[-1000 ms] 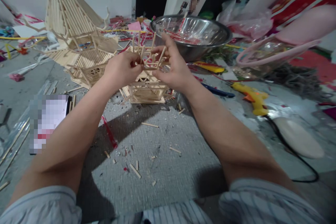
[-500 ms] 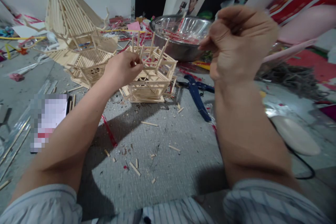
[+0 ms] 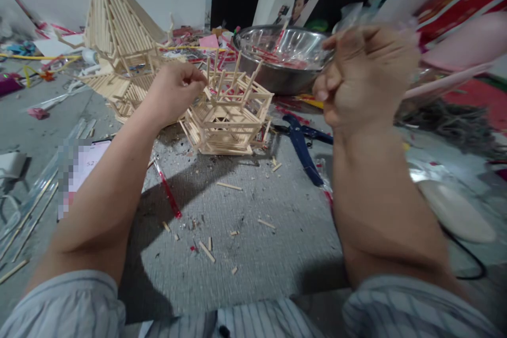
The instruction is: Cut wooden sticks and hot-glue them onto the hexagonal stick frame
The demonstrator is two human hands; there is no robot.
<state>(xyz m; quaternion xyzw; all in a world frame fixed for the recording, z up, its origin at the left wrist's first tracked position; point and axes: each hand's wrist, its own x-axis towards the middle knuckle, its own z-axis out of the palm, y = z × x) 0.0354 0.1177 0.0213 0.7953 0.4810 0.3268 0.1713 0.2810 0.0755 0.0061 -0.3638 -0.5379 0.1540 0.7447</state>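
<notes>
A small frame model of wooden sticks (image 3: 227, 119) stands on the grey mat (image 3: 245, 232). My left hand (image 3: 174, 90) pinches the model at its upper left edge, fingers closed on a stick. My right hand (image 3: 366, 76) is lifted off the model, curled into a fist in front of the steel bowl (image 3: 285, 55). What the fist holds, if anything, is hidden. A larger stick-built roof model (image 3: 114, 37) stands behind my left hand.
Blue-handled pliers (image 3: 301, 142) lie right of the small model. A red stick (image 3: 168, 193) and several wood offcuts lie on the mat. A phone (image 3: 85, 169) lies at the left. A cable (image 3: 463, 259) runs at the right. Clutter fills the back.
My right hand let go of the small model and rose to the right, closing into a fist. The pliers came into sight. My left hand stays on the model.
</notes>
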